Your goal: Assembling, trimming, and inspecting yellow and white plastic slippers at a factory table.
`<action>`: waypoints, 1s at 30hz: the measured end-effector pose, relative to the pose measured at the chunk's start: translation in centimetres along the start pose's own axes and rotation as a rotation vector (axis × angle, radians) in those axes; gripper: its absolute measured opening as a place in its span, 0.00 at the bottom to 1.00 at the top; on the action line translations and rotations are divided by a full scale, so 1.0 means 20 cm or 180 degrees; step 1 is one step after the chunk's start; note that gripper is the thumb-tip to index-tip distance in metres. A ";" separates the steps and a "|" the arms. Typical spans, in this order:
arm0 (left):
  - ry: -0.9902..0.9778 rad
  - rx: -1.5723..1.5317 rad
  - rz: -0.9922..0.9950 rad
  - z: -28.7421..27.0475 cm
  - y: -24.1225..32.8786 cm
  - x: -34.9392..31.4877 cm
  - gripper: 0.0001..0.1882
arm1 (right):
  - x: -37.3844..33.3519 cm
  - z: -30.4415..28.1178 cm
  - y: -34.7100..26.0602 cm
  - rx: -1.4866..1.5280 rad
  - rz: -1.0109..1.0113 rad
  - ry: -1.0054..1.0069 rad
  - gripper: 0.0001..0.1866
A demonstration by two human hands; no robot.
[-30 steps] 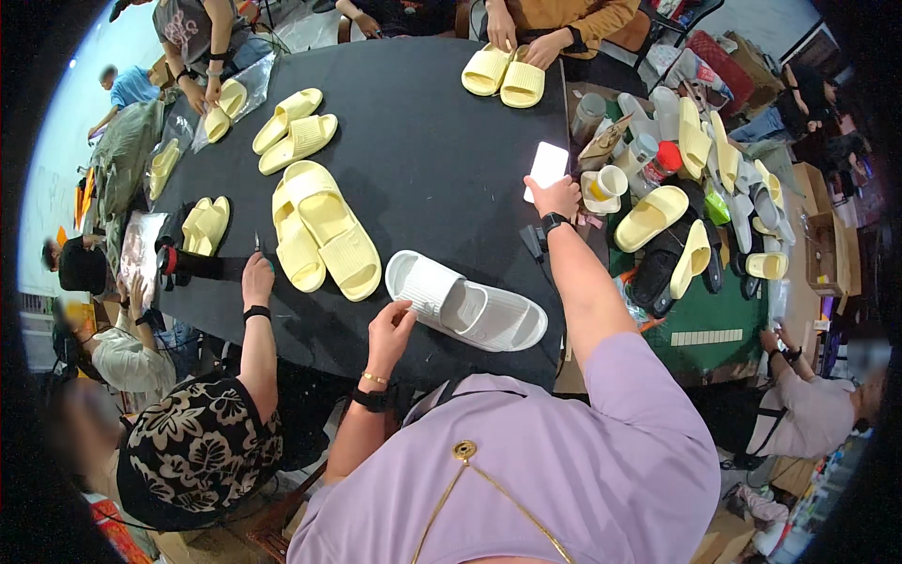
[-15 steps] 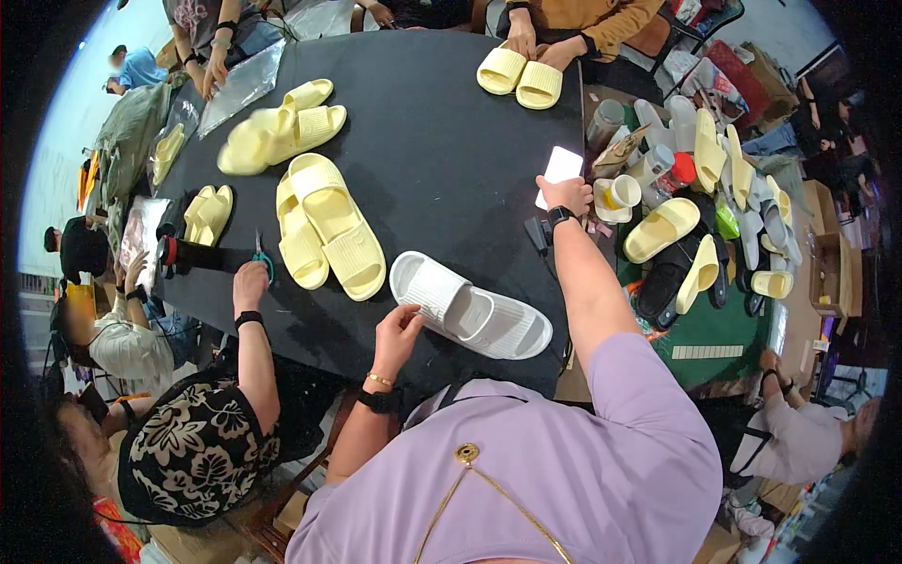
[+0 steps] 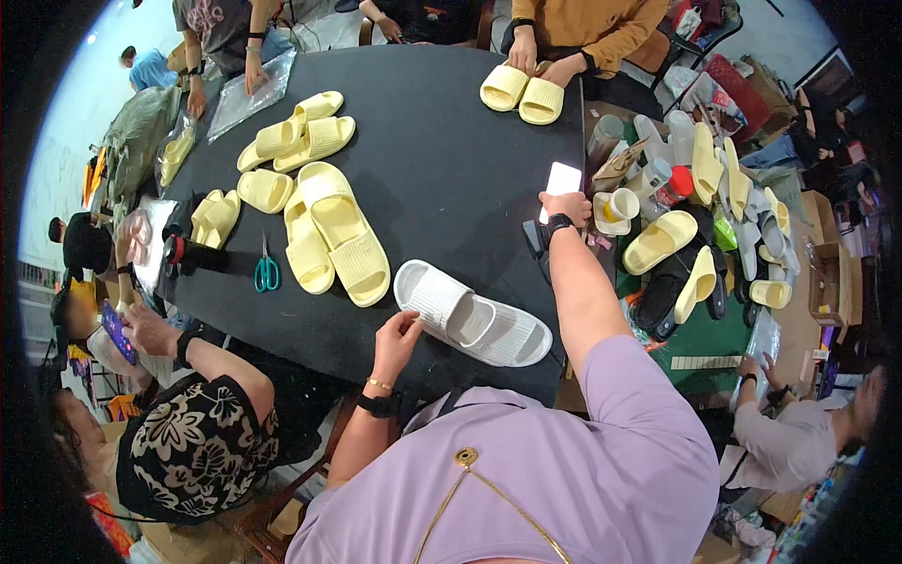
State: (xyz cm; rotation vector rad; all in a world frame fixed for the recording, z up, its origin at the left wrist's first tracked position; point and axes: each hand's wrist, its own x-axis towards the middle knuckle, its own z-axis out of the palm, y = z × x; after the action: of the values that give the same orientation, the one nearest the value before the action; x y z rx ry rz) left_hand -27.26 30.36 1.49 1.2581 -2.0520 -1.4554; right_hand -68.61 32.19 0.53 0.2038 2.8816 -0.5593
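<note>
A pair of white slide sandals (image 3: 474, 320) lies side by side on the black table (image 3: 442, 141), close to its near edge. My left hand (image 3: 395, 340) rests at the heel end of the nearer white slide, fingers loosely bent and touching its rim. My right hand (image 3: 567, 207) reaches to the table's right edge and holds a flat white phone-like rectangle (image 3: 562, 179). A black band sits on each wrist. A large pair of pale yellow slides (image 3: 338, 235) lies to the left of the white pair.
Teal-handled scissors (image 3: 267, 273) lie left of the yellow slides. More yellow slides (image 3: 296, 136) lie at the back left, and another person's hands hold a pair (image 3: 521, 89) at the far edge. Cups, bottles and piled slippers (image 3: 695, 244) crowd the right. A person in a floral shirt (image 3: 197, 432) sits at my left.
The person in the floral shirt has pulled a hand back off the table, leaving the scissors there. The yellow slides at the back left were shifted. My hands have stayed about where they were.
</note>
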 end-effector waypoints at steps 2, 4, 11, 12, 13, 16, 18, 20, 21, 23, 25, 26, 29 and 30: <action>-0.0006 0.0048 -0.0006 0.00 0.00 -0.01 0.14 | 0.02 0.01 0.00 0.0049 0.0017 -0.0031 0.43; -0.0010 0.0095 0.0000 -0.01 0.01 -0.01 0.14 | 0.02 0.01 0.00 0.0028 0.0035 -0.0037 0.44; 0.0094 0.0078 0.0017 -0.03 -0.03 -0.04 0.13 | 0.04 0.03 0.03 0.0011 -0.0155 -0.0208 0.47; 0.0137 0.0103 -0.0015 -0.04 -0.03 -0.04 0.13 | 0.05 0.04 0.04 0.0021 -0.0189 -0.0246 0.47; 0.0292 0.0134 0.0168 -0.05 -0.03 -0.06 0.13 | 0.05 0.03 0.04 0.0088 -0.0252 -0.0343 0.47; 0.0619 0.0187 0.0491 -0.10 -0.01 0.02 0.12 | 0.14 0.06 0.17 0.0507 -0.0656 -0.0207 0.43; 0.1040 0.0383 0.0724 -0.14 0.00 0.09 0.12 | 0.23 0.11 0.34 0.0810 -0.1154 -0.0030 0.39; 0.1499 0.0498 0.0798 -0.22 0.01 0.14 0.12 | 0.18 0.14 0.49 0.0771 -0.1525 0.0408 0.38; 0.1776 0.0566 0.0939 -0.26 0.01 0.16 0.12 | 0.13 0.13 0.55 0.0814 -0.1638 0.0272 0.37; 0.2250 0.0845 0.0969 -0.35 -0.02 0.20 0.14 | 0.02 0.06 0.67 0.1072 -0.1829 -0.0390 0.34; 0.2524 0.1067 0.0961 -0.43 -0.05 0.27 0.19 | -0.07 0.00 0.82 0.1503 -0.2119 -0.0628 0.27; 0.2571 0.1180 0.1017 -0.45 -0.03 0.34 0.21 | -0.03 0.06 0.99 0.1719 -0.1730 -0.0620 0.23; 0.2353 0.1590 0.1098 -0.50 0.01 0.46 0.25 | -0.10 0.07 1.21 0.2021 -0.1277 -0.1113 0.19; 0.2222 0.1726 0.1096 -0.51 0.01 0.46 0.27 | -0.18 0.01 1.24 0.2049 -0.1249 -0.1364 0.19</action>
State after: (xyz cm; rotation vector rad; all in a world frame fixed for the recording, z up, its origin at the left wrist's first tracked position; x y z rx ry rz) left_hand -25.49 16.93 3.99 1.2585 -2.0437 -0.2342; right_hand -60.81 54.49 -7.72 -0.3595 2.2438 -1.3961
